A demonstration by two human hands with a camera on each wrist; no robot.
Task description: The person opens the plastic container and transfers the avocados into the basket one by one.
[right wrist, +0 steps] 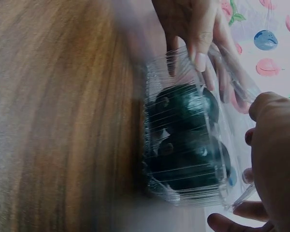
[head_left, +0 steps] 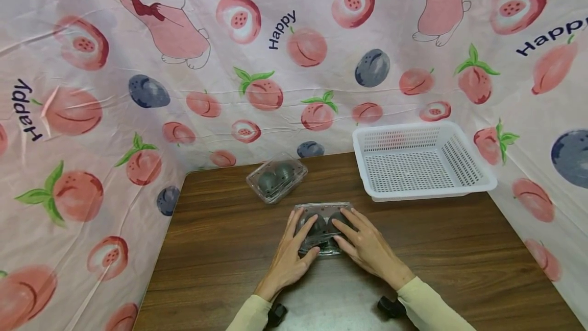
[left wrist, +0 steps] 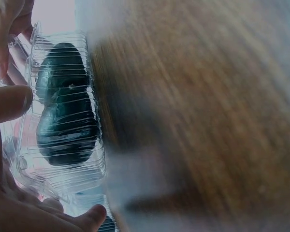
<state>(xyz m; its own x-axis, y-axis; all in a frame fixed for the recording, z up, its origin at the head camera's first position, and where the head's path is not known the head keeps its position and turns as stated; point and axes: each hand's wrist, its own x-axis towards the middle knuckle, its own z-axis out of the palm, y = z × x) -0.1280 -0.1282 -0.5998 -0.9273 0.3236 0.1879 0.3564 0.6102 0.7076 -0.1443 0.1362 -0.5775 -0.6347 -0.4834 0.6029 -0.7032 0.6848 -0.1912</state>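
Observation:
A clear plastic clamshell box (head_left: 327,249) with dark green, avocado-like fruits (left wrist: 67,125) inside sits on the table in front of me. My left hand (head_left: 290,252) lies over its left side, fingers stretched across the lid and thumb near the front edge. From the right, my right hand (head_left: 369,246) touches the lid with spread, fairly straight fingers. The lid (right wrist: 237,79) stands at a slant to the base at the near side in the right wrist view. Whether its rim is latched cannot be seen.
A second clamshell box (head_left: 277,178) with two dark fruits stands behind, to the left. At the back right is a white perforated plastic basket (head_left: 424,195). Fruit-printed cloth (head_left: 275,80) hangs around the wooden table (head_left: 206,249).

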